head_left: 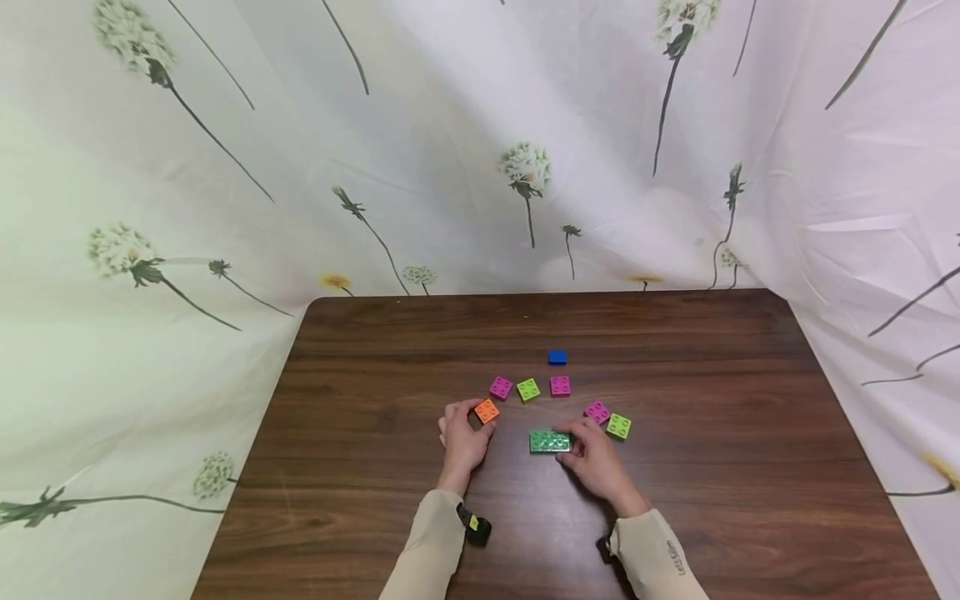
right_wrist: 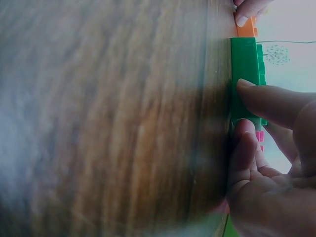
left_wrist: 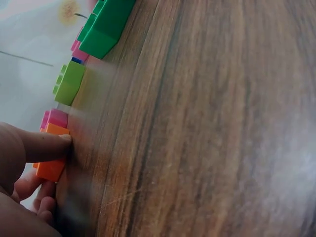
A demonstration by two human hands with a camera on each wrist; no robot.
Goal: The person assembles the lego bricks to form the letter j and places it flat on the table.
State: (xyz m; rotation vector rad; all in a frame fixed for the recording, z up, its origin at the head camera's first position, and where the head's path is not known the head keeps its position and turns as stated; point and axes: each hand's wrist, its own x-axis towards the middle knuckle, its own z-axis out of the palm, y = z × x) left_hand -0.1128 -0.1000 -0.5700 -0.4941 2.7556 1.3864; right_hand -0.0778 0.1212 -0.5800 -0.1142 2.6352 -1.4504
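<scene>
My left hand [head_left: 463, 437] pinches a small orange brick [head_left: 487, 411] between thumb and fingers, low over the wood; the left wrist view shows the thumb across the side of the orange brick [left_wrist: 52, 170]. In front of me lies a long green brick [head_left: 549, 442], studs up. My right hand [head_left: 594, 458] grips its right end, thumb on the near side and fingers behind, as the right wrist view shows on the green brick [right_wrist: 244, 59]. Beyond the hands are a magenta brick [head_left: 501, 387], a lime brick [head_left: 528, 390] and another magenta brick [head_left: 560, 386].
A flat blue brick [head_left: 557, 357] lies farthest back. Just beyond the right hand sit a magenta brick [head_left: 597, 412] and a lime brick [head_left: 618, 426], close together. The dark wooden table [head_left: 360, 358] meets a flower-printed cloth [head_left: 450, 167] at its back edge.
</scene>
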